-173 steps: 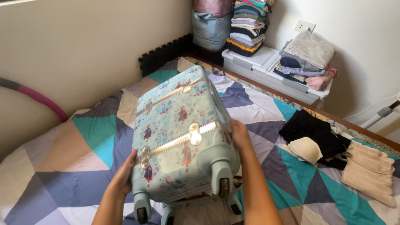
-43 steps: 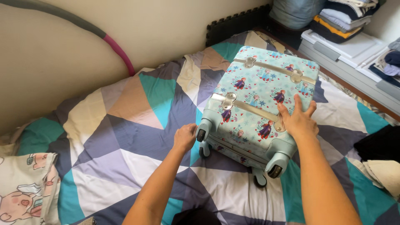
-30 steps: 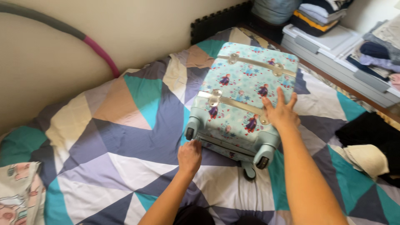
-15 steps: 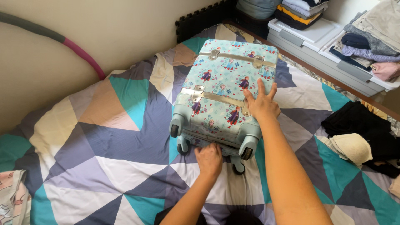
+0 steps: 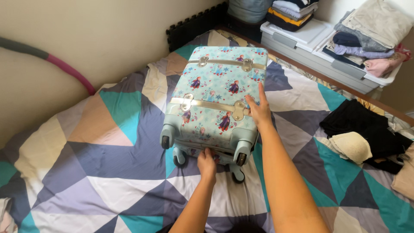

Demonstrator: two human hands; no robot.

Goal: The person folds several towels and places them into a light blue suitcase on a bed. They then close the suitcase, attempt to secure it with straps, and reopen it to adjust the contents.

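Left hand [image 5: 207, 162]: at the wheel end of the suitcase [image 5: 215, 92], fingers curled in against the lower edge of the shell, between the two lower wheels [image 5: 179, 160]. Fingertips are tucked under the shell; whether you are pinching something there or only pressing, cannot tell.

Right hand [image 5: 258, 110]: flat on the lid at its right edge, fingers straight and slightly fanned, palm down, just beside the right-hand metal clasp [image 5: 238, 111]. Not gripping; it reads as a steadying press.

Step in hand, by my reading: you are bracing the case from above while the left hand works at the seam on the wheel end. The next move likely calls for the right palm to hold the lid down so the case does not slide on the soft bedspread [image 5: 108, 172], and for the left fingers to find a firm purchase on that edge.

Suitcase: small, hard-shelled, pale blue with printed cartoon figures, lying flat with the lid up on the bed, wheel end toward you, far end near the wall. Two pale straps with metal clasps cross the lid. It sits directly ahead of both forearms.

Around it:
- A grey and pink hoop [image 5: 64, 67] leans on the wall, left.
- Lidded storage boxes [image 5: 302, 43] with folded clothes [image 5: 366, 34] stacked on them, far right.
- A black garment [image 5: 358, 125] lies on the bed, right, well apart from the case.
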